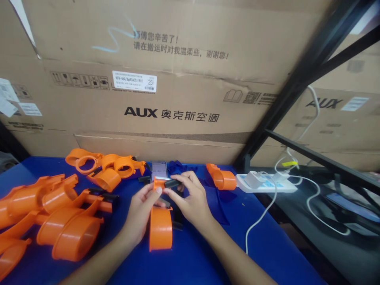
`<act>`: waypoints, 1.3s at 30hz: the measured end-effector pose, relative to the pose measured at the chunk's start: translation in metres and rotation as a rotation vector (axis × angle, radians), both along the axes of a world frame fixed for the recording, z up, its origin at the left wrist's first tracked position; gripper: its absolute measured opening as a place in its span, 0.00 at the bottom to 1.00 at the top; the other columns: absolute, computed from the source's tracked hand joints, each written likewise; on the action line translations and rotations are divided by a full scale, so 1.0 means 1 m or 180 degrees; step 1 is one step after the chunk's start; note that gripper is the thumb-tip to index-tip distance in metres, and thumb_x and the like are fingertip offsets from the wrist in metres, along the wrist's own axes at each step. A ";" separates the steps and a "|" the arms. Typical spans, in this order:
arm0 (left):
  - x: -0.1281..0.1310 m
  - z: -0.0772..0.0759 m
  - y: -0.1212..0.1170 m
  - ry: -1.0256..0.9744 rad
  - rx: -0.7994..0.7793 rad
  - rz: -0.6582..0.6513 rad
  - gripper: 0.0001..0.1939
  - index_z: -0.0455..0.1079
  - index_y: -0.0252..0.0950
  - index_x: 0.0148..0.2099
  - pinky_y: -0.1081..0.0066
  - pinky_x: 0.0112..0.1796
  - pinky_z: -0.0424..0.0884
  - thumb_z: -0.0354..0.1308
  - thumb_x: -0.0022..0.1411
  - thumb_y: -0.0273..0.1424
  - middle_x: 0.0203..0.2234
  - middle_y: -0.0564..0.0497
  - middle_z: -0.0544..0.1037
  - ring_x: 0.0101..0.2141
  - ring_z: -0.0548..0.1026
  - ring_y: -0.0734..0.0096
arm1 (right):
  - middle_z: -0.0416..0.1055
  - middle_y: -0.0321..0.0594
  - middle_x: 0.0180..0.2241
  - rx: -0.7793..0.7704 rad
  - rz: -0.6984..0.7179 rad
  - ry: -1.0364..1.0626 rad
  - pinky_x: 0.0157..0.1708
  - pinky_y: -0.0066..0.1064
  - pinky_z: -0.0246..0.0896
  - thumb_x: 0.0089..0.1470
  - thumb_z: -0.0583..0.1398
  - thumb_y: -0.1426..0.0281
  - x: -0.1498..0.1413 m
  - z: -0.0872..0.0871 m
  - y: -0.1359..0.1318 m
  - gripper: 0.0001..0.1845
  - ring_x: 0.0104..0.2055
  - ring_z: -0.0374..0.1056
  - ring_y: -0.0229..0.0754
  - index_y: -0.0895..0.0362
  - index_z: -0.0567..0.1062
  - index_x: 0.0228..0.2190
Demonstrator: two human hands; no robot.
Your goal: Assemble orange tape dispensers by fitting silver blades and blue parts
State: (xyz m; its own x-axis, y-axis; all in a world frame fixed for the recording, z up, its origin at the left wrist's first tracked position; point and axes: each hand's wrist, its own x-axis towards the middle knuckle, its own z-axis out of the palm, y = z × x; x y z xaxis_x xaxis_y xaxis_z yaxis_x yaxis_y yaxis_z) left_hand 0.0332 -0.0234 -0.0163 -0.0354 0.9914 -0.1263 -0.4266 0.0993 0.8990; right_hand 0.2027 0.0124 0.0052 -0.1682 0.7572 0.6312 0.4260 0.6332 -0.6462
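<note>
My left hand [139,215] pinches the upper end of an orange plastic cuff part [160,227] whose wide band hangs down toward me over the blue table [208,253]. My right hand [191,200] meets it from the right, fingers closed on a short black cylindrical piece [172,183] pressed against the orange part's top end. Both hands are close together at mid table. More black pieces lie just under the hands, partly hidden.
Several orange cuff parts [65,225] are piled on the left and at the back [109,168]; one more lies at the right [222,178]. A phone [159,169] lies behind the hands. A white power strip [267,184] with cables sits at the right edge. Cardboard boxes [166,79] wall the back.
</note>
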 end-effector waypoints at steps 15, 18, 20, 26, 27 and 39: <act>0.001 0.000 0.002 -0.0041 0.0032 0.0000 0.30 0.77 0.33 0.54 0.71 0.32 0.77 0.73 0.54 0.45 0.24 0.49 0.79 0.26 0.77 0.68 | 0.74 0.42 0.38 0.0225 0.0150 -0.0094 0.36 0.36 0.73 0.64 0.62 0.66 -0.001 0.000 -0.002 0.13 0.33 0.72 0.42 0.51 0.80 0.49; 0.000 0.000 0.001 -0.0020 0.0048 0.0006 0.29 0.77 0.33 0.54 0.72 0.32 0.76 0.72 0.55 0.45 0.24 0.48 0.79 0.26 0.77 0.69 | 0.76 0.43 0.39 0.0215 0.0159 -0.0105 0.35 0.36 0.73 0.65 0.61 0.67 -0.003 0.000 -0.004 0.12 0.32 0.72 0.41 0.52 0.81 0.48; 0.000 0.001 0.001 -0.0031 0.0045 0.0003 0.29 0.77 0.33 0.54 0.73 0.32 0.76 0.73 0.55 0.45 0.25 0.48 0.80 0.26 0.77 0.69 | 0.76 0.44 0.39 0.0196 0.0130 -0.0110 0.35 0.36 0.73 0.65 0.61 0.67 -0.004 0.000 -0.005 0.12 0.33 0.72 0.42 0.52 0.81 0.47; 0.002 0.001 0.001 -0.0066 -0.0041 0.0035 0.31 0.77 0.33 0.52 0.73 0.30 0.75 0.74 0.51 0.45 0.24 0.49 0.80 0.25 0.78 0.69 | 0.77 0.44 0.39 0.0147 0.0205 -0.0066 0.38 0.37 0.74 0.65 0.61 0.67 -0.004 -0.001 -0.005 0.11 0.35 0.74 0.43 0.52 0.81 0.46; 0.002 0.001 0.001 -0.0065 -0.0062 0.0041 0.31 0.77 0.34 0.53 0.73 0.30 0.75 0.74 0.51 0.46 0.24 0.49 0.80 0.25 0.78 0.69 | 0.78 0.44 0.39 0.0144 0.0229 -0.0058 0.38 0.37 0.74 0.65 0.61 0.67 -0.004 -0.001 -0.005 0.11 0.35 0.74 0.43 0.52 0.81 0.46; -0.010 0.012 0.002 -0.0503 -0.0541 0.0265 0.27 0.79 0.30 0.49 0.71 0.26 0.74 0.69 0.58 0.47 0.24 0.47 0.80 0.24 0.78 0.65 | 0.77 0.50 0.53 0.0053 -0.0751 -0.0754 0.56 0.50 0.65 0.66 0.57 0.66 0.018 -0.003 0.018 0.18 0.56 0.70 0.55 0.55 0.75 0.55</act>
State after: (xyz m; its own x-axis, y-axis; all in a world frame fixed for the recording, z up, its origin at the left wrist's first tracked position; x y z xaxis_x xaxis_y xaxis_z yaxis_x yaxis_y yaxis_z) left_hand 0.0233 -0.0218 -0.0045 -0.0827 0.9499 -0.3015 -0.5735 0.2021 0.7939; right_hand 0.2204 0.0301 0.0023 -0.1331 0.7826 0.6081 0.6993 0.5090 -0.5019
